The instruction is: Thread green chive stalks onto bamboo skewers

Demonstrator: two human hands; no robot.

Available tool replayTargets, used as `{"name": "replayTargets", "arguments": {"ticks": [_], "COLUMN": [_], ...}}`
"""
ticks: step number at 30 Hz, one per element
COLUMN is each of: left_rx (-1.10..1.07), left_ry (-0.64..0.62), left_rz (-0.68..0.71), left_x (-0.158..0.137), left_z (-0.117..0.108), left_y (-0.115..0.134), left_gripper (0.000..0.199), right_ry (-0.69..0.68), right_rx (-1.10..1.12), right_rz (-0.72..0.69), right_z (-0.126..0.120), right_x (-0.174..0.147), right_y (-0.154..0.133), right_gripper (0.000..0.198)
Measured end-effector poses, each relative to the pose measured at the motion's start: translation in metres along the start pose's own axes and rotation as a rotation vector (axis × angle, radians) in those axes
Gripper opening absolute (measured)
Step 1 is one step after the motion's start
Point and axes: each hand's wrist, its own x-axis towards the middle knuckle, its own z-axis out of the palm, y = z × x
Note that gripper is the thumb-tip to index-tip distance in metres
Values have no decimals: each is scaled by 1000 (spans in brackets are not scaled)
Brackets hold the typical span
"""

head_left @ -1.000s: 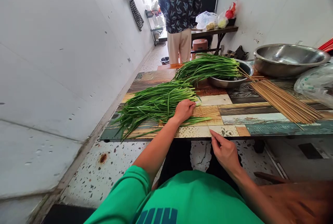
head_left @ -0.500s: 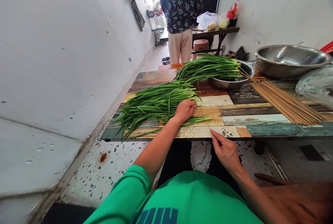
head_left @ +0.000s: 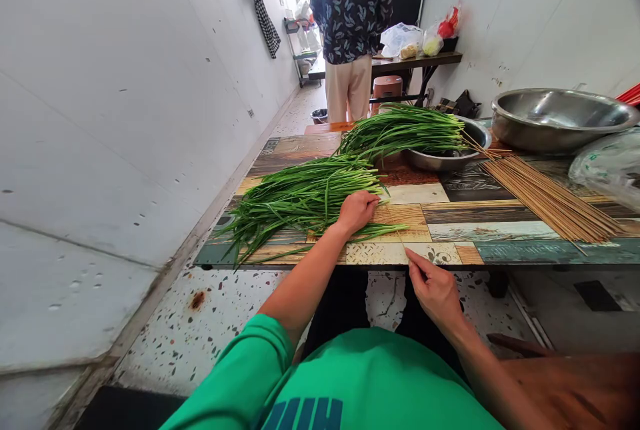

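Observation:
A pile of green garlic chives (head_left: 300, 193) lies on the wood-patterned table, its pale stem ends toward the right. My left hand (head_left: 357, 210) is closed at those stem ends, with chives in its fingers. Near the table's front edge my right hand (head_left: 436, 289) pinches a thin bamboo skewer (head_left: 400, 238), which slants up toward my left hand. The skewer's far tip is hard to make out. A few chive stems (head_left: 385, 230) stretch out to the right below my left hand.
More chives (head_left: 405, 129) lie across a metal bowl (head_left: 440, 162) at the back. Several bamboo skewers (head_left: 550, 197) lie at the right. Behind them are a large steel basin (head_left: 555, 130) and a plastic bag (head_left: 610, 167). A person (head_left: 353, 17) stands beyond the table.
The view has shifted very slightly. Both hands keep nearly the same place and hold.

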Motion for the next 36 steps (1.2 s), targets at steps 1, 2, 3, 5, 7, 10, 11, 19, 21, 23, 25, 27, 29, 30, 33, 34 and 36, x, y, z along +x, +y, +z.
{"name": "replayTargets", "arguments": {"ticks": [1,2,3,5,7,10,11,19,21,23,25,27,29,30,33,34,36], "left_rx": [2,5,7,11,17,29,30,22,15,0,-19,-29,-45,-63,-142,-146,-98], "left_ry": [-2,-5,-6,-10,-14,-21,-24,-43,-50,-45,-39,-59,-126,-164,-199,-165,-86], "left_rz": [2,4,6,12,18,22,22,38,47,57,89,152,244,289,328,283,146], "left_x": [0,0,0,0,0,1,1,0,0,-1,-3,-6,-9,-10,-10,-9,-5], "left_z": [0,0,-1,-1,-1,-1,0,-2,-3,-3,-3,-4,-8,-11,-21,-24,-29], "left_y": [0,0,0,0,0,-1,0,0,0,1,3,7,11,12,9,7,3], "left_gripper": [26,26,26,26,26,26,26,27,26,26,27,28,27,26,25,26,25], "right_ry": [-2,-6,-10,-12,-5,-4,-2,8,6,-1,-1,17,37,42,40,35,28], "right_rx": [0,1,1,3,6,11,13,5,-2,-19,-42,-70,-104,-119,-135,-129,-106], "right_rz": [1,4,8,13,10,11,12,4,-3,-12,-28,-49,-54,-51,-41,-39,-38], "right_z": [0,0,0,-1,-1,-1,0,1,1,0,0,1,2,2,1,1,-1], "right_x": [0,0,0,0,0,0,0,0,-1,-2,-2,0,3,5,9,9,7], "right_y": [0,0,-1,-1,-1,-1,-1,-1,-2,-3,-3,-4,-5,-6,-8,-9,-9], "right_gripper": [32,32,32,32,32,32,31,32,32,33,34,34,34,34,34,34,34]}}
